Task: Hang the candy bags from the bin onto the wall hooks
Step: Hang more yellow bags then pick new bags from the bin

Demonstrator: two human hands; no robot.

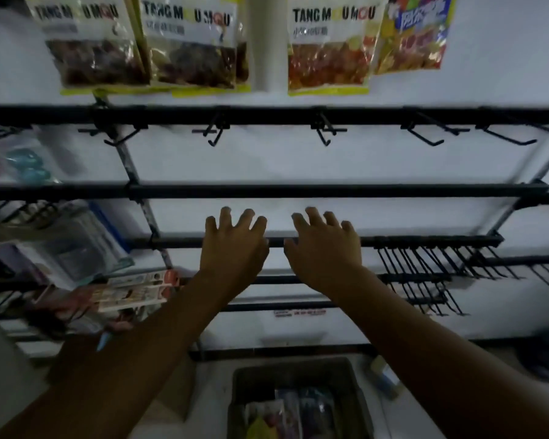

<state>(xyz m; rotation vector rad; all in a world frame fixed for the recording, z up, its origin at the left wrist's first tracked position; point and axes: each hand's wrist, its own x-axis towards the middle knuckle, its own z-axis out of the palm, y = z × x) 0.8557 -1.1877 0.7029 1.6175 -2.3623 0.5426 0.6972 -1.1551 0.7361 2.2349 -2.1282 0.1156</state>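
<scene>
Head view: several candy bags [286,413] lie loose in a dark bin [298,370] at the bottom of the frame, low beneath the rack. Four more hang along the top: two bags with dark contents [89,49] [191,49] overlapping at the left, an orange-filled bag [330,52] right of a gap, and a bright multicoloured bag [415,33] just beside it. Below them a row of black wall hooks [216,131] juts from a horizontal rail [267,115], with further rails stacked beneath against the white wall [298,163]. Both arms reach forward in front of the lower rails, side by side and apart; the left hand [235,245] and the right hand [325,248] have their fingers spread and lightly bent, gripping nothing. A dense cluster of hooks [425,258] sits to the right of the hands, and blurred packaged goods [76,242] hang on the left.
</scene>
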